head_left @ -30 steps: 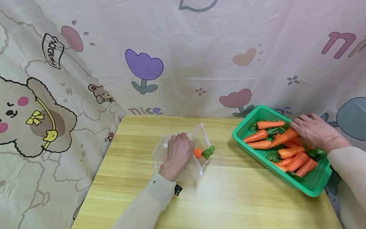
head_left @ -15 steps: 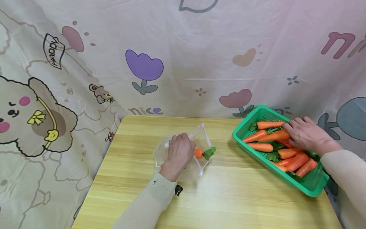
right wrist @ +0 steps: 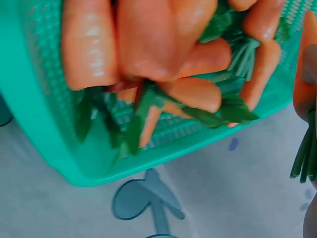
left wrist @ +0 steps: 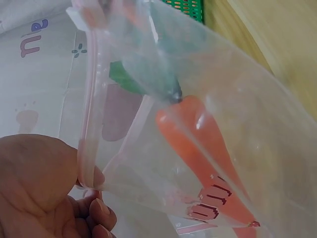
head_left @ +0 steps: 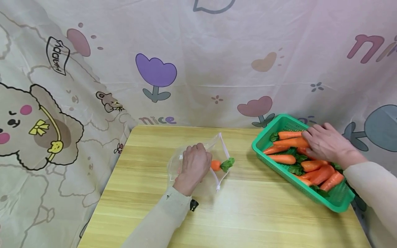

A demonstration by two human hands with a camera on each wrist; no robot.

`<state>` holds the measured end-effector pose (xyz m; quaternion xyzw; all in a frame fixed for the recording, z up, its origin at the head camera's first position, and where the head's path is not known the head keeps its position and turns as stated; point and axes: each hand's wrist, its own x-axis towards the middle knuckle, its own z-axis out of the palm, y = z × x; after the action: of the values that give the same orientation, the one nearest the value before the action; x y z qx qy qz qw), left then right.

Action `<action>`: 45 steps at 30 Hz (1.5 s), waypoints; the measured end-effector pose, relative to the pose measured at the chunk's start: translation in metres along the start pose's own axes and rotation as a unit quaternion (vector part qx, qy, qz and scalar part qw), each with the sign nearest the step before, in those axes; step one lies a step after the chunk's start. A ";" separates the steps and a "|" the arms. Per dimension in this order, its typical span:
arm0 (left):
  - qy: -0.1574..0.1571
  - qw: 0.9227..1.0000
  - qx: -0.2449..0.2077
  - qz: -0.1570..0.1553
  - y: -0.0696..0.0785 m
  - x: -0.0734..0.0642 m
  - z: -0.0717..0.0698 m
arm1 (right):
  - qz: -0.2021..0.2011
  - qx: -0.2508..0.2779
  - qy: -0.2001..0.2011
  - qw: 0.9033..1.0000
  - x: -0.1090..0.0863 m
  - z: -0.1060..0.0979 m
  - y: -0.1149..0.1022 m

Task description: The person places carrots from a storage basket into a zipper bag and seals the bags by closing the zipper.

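My left hand [head_left: 196,165] pinches the pink zip edge of a clear plastic zip bag [left wrist: 277,129], as the left wrist view shows. Inside the bag lies a carrot [left wrist: 195,129] with its green top; in the head view its leafy end [head_left: 228,164] shows at the bag's gaping mouth. Over at the right, my right hand [head_left: 325,143] holds a carrot [head_left: 288,142] by its thick end above a green basket [head_left: 313,197]. That carrot's stems [right wrist: 308,156] appear at the right edge of the right wrist view. Several more carrots [head_left: 322,174] with green tops fill the basket.
Everything stands on a light wooden table [head_left: 248,220]. A printed cloth [head_left: 198,69] hangs behind it and along the left side. A small black clip-like object [head_left: 193,205] shows at the left sleeve cuff.
My right hand has moved left within the basket, carrying the carrot, which has swung from slanted to nearly level. The left hand and bag have hardly moved.
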<state>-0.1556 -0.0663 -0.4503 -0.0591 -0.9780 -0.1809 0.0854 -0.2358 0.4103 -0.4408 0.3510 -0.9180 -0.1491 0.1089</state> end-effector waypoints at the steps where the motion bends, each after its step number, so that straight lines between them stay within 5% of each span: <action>1: 0.000 1.000 -0.001 0.001 0.000 0.000 0.000 | 0.000 0.001 0.010 1.000 0.002 -0.002 -0.002; 8: -0.002 1.000 0.003 0.001 0.002 0.001 -0.002 | 0.005 0.039 0.133 0.990 0.031 -0.038 -0.027; 14: -0.006 1.000 0.001 -0.015 0.005 0.003 -0.005 | -0.041 0.058 0.192 0.979 0.066 -0.071 -0.080; 22: 0.011 1.000 0.007 0.013 0.019 0.003 -0.009 | -0.066 0.066 0.189 0.978 0.107 -0.100 -0.149; 31: -0.010 1.000 -0.020 0.015 0.040 0.001 -0.015 | -0.073 0.035 0.171 0.982 0.143 -0.109 -0.193; 38: -0.016 0.999 -0.044 0.005 0.037 0.003 -0.021 | -0.067 0.090 0.174 0.978 0.151 -0.100 -0.199; 45: 0.000 0.999 -0.048 0.010 0.026 0.003 -0.023 | 0.018 0.155 0.168 0.973 0.135 -0.085 -0.184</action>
<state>-0.1511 -0.0507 -0.4200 -0.0727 -0.9676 -0.2267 0.0842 -0.1960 0.1722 -0.4133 0.3667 -0.9048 0.0579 0.2085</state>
